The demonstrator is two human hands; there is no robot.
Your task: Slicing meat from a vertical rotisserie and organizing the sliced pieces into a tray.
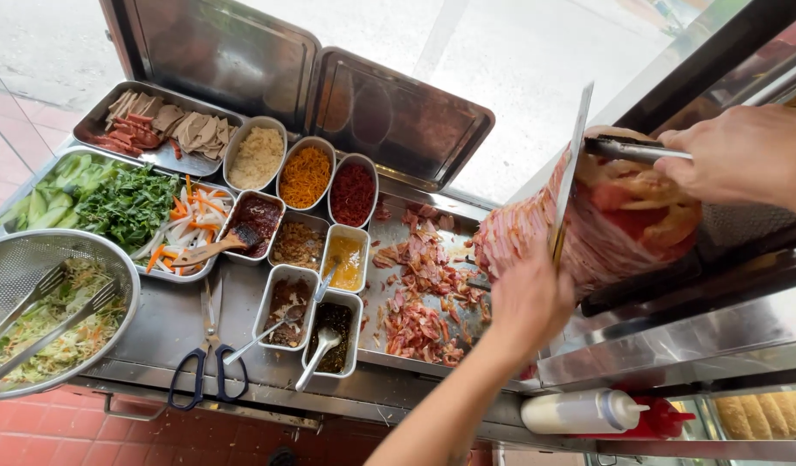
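Steel knife point(572, 164) gripped by left hand point(529, 298) fingers shaves layered meat cone point(605, 216); right hand point(743, 155) pinches tongs point(635, 151).

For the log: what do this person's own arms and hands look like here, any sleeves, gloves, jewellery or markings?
Both hands are bare, with no gloves. The left hand joins a forearm that is uncovered as far as the bottom edge of the picture, so no sleeve shows. The right hand enters from the right edge, also with no sleeve in view. No rings, watch, bracelets or markings can be seen on either.
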